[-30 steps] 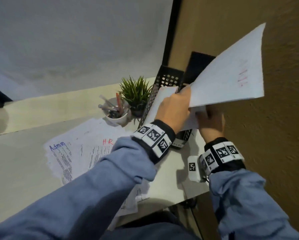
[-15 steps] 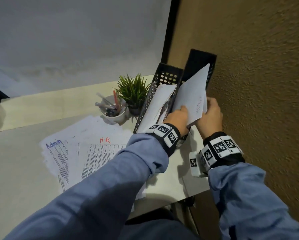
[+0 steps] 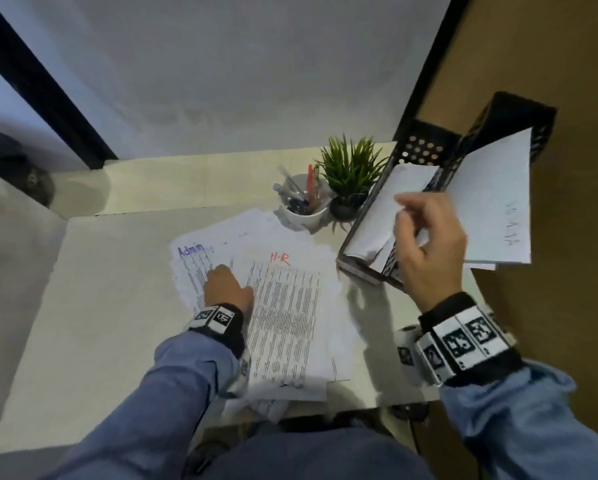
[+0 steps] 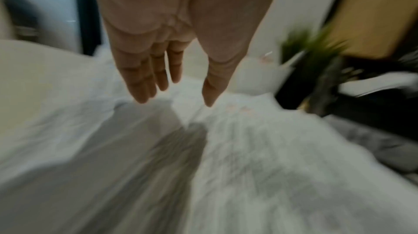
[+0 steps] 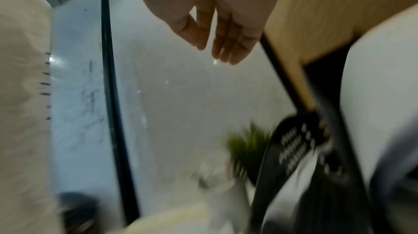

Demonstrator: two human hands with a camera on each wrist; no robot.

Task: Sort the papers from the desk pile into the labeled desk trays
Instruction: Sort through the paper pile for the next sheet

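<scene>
A pile of printed papers (image 3: 283, 317) lies on the desk; its top sheet is headed "H.R" in red, and a sheet headed "Admin" (image 3: 190, 252) in blue shows at its left. My left hand (image 3: 226, 284) is over the pile's left side, fingers (image 4: 144, 84) straight and empty, just above the paper. Two black mesh desk trays (image 3: 425, 147) stand tilted at the right, each with white sheets inside. The right tray's sheet (image 3: 495, 209) leans against the wall. My right hand (image 3: 425, 237) hovers in front of the trays, fingers (image 5: 228, 48) loosely extended, holding nothing.
A white cup of pens (image 3: 302, 206) and a small potted plant (image 3: 351, 174) stand behind the pile, left of the trays. A brown wall (image 3: 567, 64) closes the right side. The desk edge (image 3: 152, 441) runs close to my body.
Both hands let go of the sheet, which now stands in the right tray. My left hand has swung left and down onto the pile. My right hand has drawn back from the tray.
</scene>
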